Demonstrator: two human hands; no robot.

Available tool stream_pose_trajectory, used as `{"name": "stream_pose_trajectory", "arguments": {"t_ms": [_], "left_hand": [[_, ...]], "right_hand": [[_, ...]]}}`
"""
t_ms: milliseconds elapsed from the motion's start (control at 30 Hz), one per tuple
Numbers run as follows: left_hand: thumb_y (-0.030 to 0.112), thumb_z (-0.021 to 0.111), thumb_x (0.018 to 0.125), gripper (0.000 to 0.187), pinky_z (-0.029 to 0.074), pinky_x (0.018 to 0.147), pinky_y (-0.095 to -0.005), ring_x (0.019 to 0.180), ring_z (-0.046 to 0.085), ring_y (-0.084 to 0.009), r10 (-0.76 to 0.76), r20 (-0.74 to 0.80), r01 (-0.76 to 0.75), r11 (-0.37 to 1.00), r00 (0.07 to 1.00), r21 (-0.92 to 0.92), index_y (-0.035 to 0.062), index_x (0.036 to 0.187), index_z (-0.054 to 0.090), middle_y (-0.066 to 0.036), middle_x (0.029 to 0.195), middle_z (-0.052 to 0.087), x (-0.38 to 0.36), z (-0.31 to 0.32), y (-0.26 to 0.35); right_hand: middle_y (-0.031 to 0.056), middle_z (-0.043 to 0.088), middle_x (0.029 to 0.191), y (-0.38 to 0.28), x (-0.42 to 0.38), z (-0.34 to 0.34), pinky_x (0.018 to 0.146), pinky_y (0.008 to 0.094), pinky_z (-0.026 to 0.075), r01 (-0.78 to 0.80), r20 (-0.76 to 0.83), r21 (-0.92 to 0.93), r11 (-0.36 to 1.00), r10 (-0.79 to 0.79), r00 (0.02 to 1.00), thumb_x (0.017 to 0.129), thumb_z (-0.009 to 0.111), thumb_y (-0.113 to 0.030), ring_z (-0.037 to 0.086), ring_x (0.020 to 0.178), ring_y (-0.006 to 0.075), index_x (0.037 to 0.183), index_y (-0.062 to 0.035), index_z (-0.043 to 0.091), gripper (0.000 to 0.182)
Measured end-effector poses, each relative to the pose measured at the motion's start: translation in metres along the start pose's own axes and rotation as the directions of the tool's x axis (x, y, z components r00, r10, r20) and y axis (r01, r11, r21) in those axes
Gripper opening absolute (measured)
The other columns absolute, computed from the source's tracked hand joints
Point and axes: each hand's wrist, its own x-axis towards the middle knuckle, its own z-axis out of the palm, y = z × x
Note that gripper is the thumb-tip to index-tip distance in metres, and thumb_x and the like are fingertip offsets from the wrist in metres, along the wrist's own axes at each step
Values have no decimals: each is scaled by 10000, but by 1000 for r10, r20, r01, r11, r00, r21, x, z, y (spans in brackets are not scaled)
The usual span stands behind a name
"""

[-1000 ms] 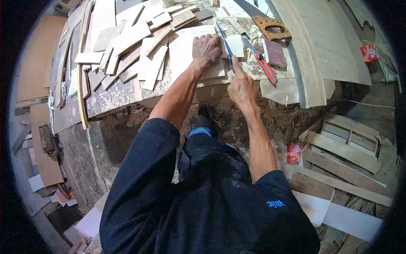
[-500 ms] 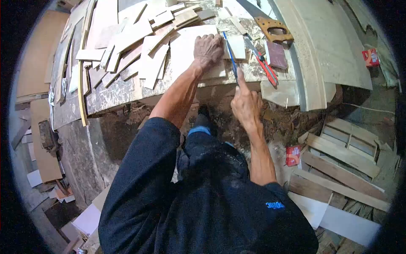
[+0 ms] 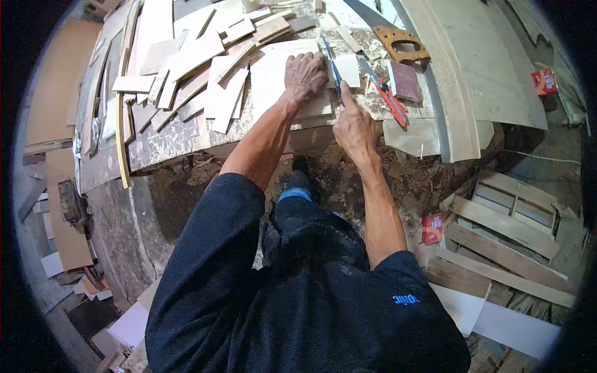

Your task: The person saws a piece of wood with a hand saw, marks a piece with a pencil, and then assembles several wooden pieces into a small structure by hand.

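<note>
My left hand (image 3: pixel 305 76) presses down with curled fingers on a pale flat board (image 3: pixel 270 78) near the front edge of the worktable. In my right hand (image 3: pixel 356 127) is a thin blue tool (image 3: pixel 332 64), its long end pointing up and away, with the index finger stretched along it. The blue tool lies beside the right edge of the pale board. A small pale square piece (image 3: pixel 347 70) sits just right of it. Further right are a red cutter (image 3: pixel 392 104) and a dark reddish block (image 3: pixel 405 81).
A handsaw with a wooden handle (image 3: pixel 403 45) rests at the back right. Many wooden offcuts (image 3: pixel 193 55) are piled on the left of the table. A long grey-edged board (image 3: pixel 438 81) borders the right side. Wooden frames (image 3: pixel 504 227) lie on the floor.
My right hand has moved slightly up and left, along with the blue tool. My left hand stays in nearly the same place on the board.
</note>
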Motion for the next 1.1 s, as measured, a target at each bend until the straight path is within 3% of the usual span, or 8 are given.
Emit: {"name": "stream_pose_trajectory", "arguments": {"t_ms": [167, 300, 533, 667, 800, 933, 1067, 1100], "left_hand": [[326, 732, 739, 432, 444, 789, -393, 947, 631, -241, 34, -66, -32, 999, 997, 38, 150, 1106, 587, -52, 965, 648, -6, 3, -3], [311, 722, 749, 426, 441, 789, -397, 930, 625, -241, -9, 41, 7, 998, 999, 62, 146, 1116, 579, -51, 965, 633, 0, 1, -1], [306, 703, 754, 377, 443, 783, -407, 919, 628, -253, 28, -70, -30, 999, 997, -16, 135, 1067, 583, -59, 957, 638, -3, 2, 0], [319, 721, 761, 402, 445, 786, -393, 930, 630, -231, 2, 44, -4, 1000, 999, 30, 150, 1100, 588, -44, 961, 638, 0, 0, -2], [336, 729, 746, 410, 441, 781, -377, 940, 626, -207, 2, -22, -1, 999, 1000, 51, 162, 1088, 582, -22, 972, 634, -1, 5, -2], [272, 612, 765, 260, 441, 802, -410, 905, 647, -271, 55, -137, -59, 998, 989, -29, 114, 971, 624, -103, 917, 669, -4, 0, -1], [268, 635, 751, 267, 443, 793, -408, 885, 650, -268, 16, -76, -18, 999, 997, -29, 116, 970, 621, -97, 905, 669, -3, -3, 3], [285, 653, 746, 277, 447, 782, -401, 885, 651, -258, 30, -98, -34, 999, 995, -41, 124, 969, 620, -91, 903, 670, -2, 1, -1]], "right_hand": [[282, 639, 749, -13, -43, -35, 628, 538, 479, -170, 202, -135, 976, 195, 960, 821, 528, -48, 641, 705, 446, 1467, -155, 356, 677], [270, 653, 764, -6, 2, -6, 649, 562, 491, -44, 65, -52, 998, 48, 997, 812, 520, -60, 637, 667, 450, 1477, -141, 335, 695], [254, 605, 622, -10, -41, -30, 621, 539, 464, -155, 159, -117, 981, 172, 972, 851, 541, -91, 634, 637, 429, 1490, -196, 320, 684], [241, 631, 651, -2, 4, -2, 603, 517, 491, 15, 1, -77, 997, -15, 1000, 781, 558, -46, 639, 627, 424, 1485, -175, 326, 753], [263, 643, 714, -22, -39, -42, 615, 535, 480, -170, 234, -160, 972, 204, 951, 832, 516, -52, 644, 659, 422, 1473, -143, 348, 669], [243, 641, 701, -4, -11, -5, 579, 514, 472, -33, -14, -76, 997, 32, 999, 836, 508, -44, 638, 651, 412, 1481, -176, 343, 679], [282, 623, 711, -10, -20, -17, 634, 550, 467, -77, 36, -86, 993, 80, 996, 853, 528, -85, 622, 678, 462, 1487, -208, 330, 675], [275, 622, 694, -17, -33, -32, 651, 561, 464, -152, 159, -106, 983, 168, 973, 868, 532, -108, 621, 666, 462, 1492, -222, 321, 669]]}}
